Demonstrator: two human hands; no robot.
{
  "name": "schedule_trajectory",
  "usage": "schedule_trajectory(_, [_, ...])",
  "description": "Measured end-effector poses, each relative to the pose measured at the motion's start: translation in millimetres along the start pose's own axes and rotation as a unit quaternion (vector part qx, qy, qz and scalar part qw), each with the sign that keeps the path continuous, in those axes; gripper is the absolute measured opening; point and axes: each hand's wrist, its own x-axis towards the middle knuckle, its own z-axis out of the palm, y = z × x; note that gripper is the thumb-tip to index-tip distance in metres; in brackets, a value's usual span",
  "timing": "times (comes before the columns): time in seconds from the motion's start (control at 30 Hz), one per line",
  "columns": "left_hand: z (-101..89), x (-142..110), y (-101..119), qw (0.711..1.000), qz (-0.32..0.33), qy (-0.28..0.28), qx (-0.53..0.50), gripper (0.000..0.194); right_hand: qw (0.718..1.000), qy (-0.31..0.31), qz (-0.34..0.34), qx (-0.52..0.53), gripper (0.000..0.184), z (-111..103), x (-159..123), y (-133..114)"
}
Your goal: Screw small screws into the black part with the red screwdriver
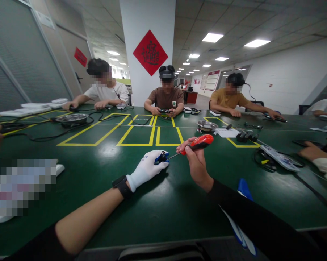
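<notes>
My left hand (149,166), in a white glove with blue fingertips, is closed around a small black cylindrical part (162,156) above the green table. Much of that part is hidden by the glove, so its kind cannot be told. Bare, my right hand (196,163) grips a screwdriver (200,142) by its red and black handle. The thin shaft slants down to the left, its tip at or close to the black part; whether they touch is unclear. Beside my right forearm, a blue and white glove (244,190) lies at the table's near edge.
Yellow tape rectangles (134,145) mark the green table (98,221). Metal bowls (72,119) and black cables are spread across it. On the right lie a white power strip-like device (280,157) and dark parts (246,135). Several people work around the table.
</notes>
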Motion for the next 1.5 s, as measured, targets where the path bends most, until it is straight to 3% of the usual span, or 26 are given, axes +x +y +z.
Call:
schedule_trajectory(0.2, [0.0,-0.2,-1.3,1.0,-0.001,-0.002,-0.003,0.034,0.997,-0.021,-0.005,-0.068,0.037,-2.3,-3.9,1.5])
schedule_trajectory(0.37, [0.6,-1.4,-1.4,1.0,-0.008,0.001,-0.01,0.035,0.996,-0.027,0.013,-0.084,0.03,-3.9,-0.8,5.5])
schedule_trajectory(0.5, [0.0,-1.0,-2.2,1.0,-0.011,-0.001,-0.012,0.037,0.998,0.018,0.049,-0.039,0.026,-5.7,3.8,7.3])
schedule_trajectory(0.7, [-1.3,-0.6,-1.8,1.0,-0.015,-0.015,-0.018,0.037,0.994,0.062,0.07,-0.05,0.027,-9.4,8.7,7.6])
schedule_trajectory(1.17, [-3.2,0.0,2.2,1.0,-0.011,-0.017,-0.017,0.037,0.988,-0.026,0.13,0.076,0.035,-9.2,6.7,5.0])
schedule_trajectory(1.33, [-2.6,-0.4,0.3,1.0,-0.006,-0.017,-0.022,0.037,0.995,-0.017,0.096,-0.01,0.038,-7.2,4.7,4.8])
schedule_trajectory(1.5, [-2.2,-0.6,-1.4,0.999,-0.01,-0.019,-0.024,0.037,0.993,0.023,0.043,-0.108,0.028,-9.2,4.5,8.5])
